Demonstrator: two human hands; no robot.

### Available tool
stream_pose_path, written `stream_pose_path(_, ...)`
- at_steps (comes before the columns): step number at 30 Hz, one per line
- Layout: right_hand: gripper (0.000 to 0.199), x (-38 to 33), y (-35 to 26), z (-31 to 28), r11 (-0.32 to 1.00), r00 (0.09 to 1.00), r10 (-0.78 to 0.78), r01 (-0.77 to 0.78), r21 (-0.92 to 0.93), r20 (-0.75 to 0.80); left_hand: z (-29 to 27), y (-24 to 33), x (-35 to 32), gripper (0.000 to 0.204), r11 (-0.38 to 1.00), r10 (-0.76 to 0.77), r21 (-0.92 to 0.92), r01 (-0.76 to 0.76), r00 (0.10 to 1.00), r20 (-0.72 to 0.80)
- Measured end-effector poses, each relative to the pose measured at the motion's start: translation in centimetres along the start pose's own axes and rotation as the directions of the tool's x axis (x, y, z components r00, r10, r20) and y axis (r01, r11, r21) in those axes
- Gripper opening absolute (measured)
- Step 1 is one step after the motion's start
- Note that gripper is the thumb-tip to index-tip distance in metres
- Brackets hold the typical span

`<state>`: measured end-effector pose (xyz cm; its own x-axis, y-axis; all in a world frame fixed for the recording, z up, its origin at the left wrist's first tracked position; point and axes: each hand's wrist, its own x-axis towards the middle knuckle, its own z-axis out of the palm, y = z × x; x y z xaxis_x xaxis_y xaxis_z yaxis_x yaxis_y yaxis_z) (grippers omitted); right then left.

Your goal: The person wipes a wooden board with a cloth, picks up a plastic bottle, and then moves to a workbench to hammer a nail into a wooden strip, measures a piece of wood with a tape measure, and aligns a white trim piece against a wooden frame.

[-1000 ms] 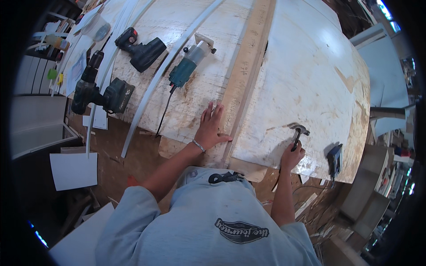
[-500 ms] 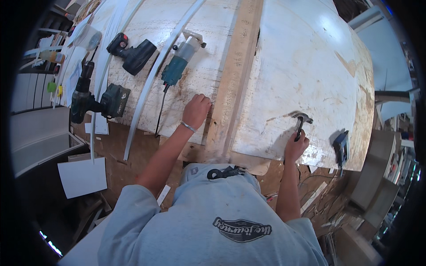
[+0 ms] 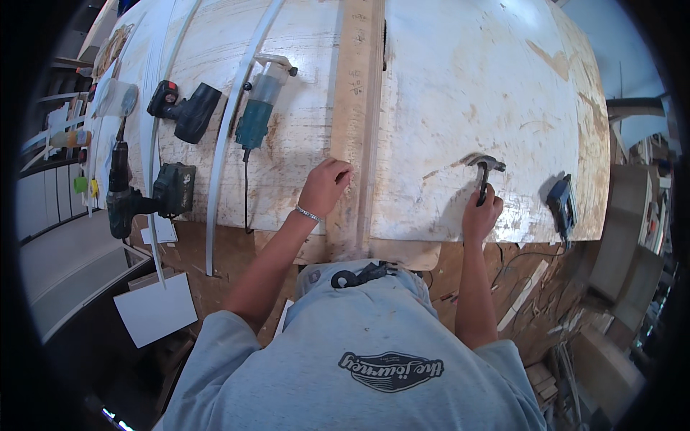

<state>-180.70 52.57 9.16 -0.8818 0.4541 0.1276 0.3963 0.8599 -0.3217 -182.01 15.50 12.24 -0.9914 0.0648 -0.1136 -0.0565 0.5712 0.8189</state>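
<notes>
A hammer (image 3: pixel 483 172) with a dark grip and a metal claw head was clenched in the right hand (image 3: pixel 481 215), its head resting on the white, stained counter (image 3: pixel 467 86) near the near edge. The left hand (image 3: pixel 325 187) was pressed, fingers curled and grasping nothing, against a long pale wooden plank (image 3: pixel 357 108) at the centre.

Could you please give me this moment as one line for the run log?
left hand: resting on wooden plank | right hand: gripping hammer upright | surface: white workbench | nearby: cordless drill, trim router

Bright, sharp, fisheye-bent, dark-vignetted edges
</notes>
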Motion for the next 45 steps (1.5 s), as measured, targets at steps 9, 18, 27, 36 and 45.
stream_pose_path(9, 0.038, 0.2, 0.0, -0.2, 0.999, 0.999, 0.039, -0.039, -0.015, 0.008, 1.4, 1.3, 2.1, 0.007, 0.946, 0.071, 0.308, -0.096, 0.993, 0.089)
stream_pose_path(18, 0.036, 0.6, 0.8, 0.3, 1.0, 0.999, -0.02, 0.019, -0.014, -0.031, 2.6, 5.0, 4.2, 0.013, 0.816, -0.079, 0.571, -0.088, 0.962, 0.262)
stream_pose_path(27, 0.032, 0.4, 0.9, 0.4, 0.955, 0.983, -0.081, 0.03, 0.296, 0.162, -0.1, 3.5, 1.8, 0.045, 0.952, -0.125, 0.293, 0.086, 0.985, 0.116)
stream_pose_path(36, 0.037, -6.6, -23.6, -3.6, 0.691, 0.519, -0.693, 0.279, 0.666, 0.501, -16.7, -7.9, -3.2, 0.024, 0.924, -0.327, -0.064, 0.378, 0.69, -0.645)
stream_pose_path(45, 0.049, -16.6, -32.5, 3.8, 0.637, 0.411, -0.77, 0.512, 0.576, 0.487, -20.2, -12.3, -14.4, 0.031, 0.859, -0.512, -0.429, 0.281, 0.456, -0.728)
